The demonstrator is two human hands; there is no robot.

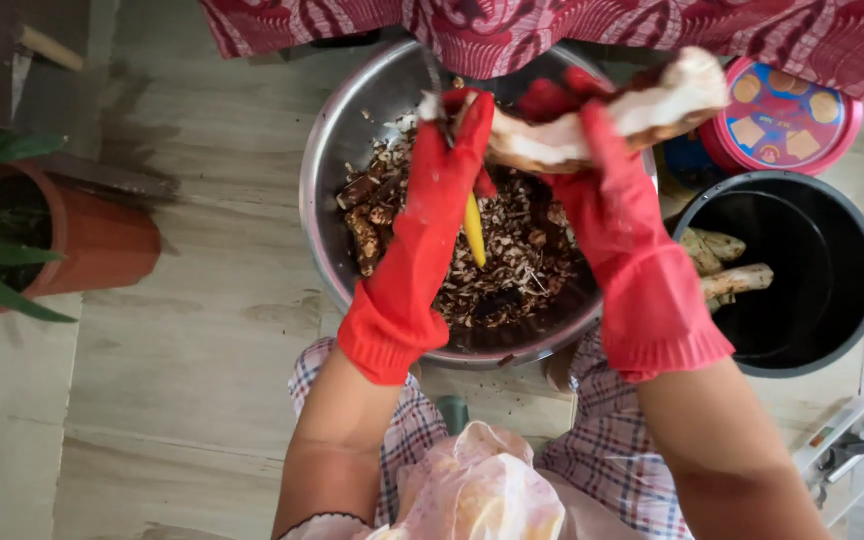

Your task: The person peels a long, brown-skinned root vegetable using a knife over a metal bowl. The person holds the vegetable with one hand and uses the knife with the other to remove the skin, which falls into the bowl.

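From the head view, over the steel bowl of brown peelings, the right hand in a red glove is clenched around a pale, half-peeled root. The left hand grips a yellow-handled knife against the root's end. Right of the bowl sits a black pot. The wet root could slip, letting the blade reach the glove.

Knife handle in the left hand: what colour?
Yellow. The knife handle hangs below the red-gloved left hand; the head view shows it.
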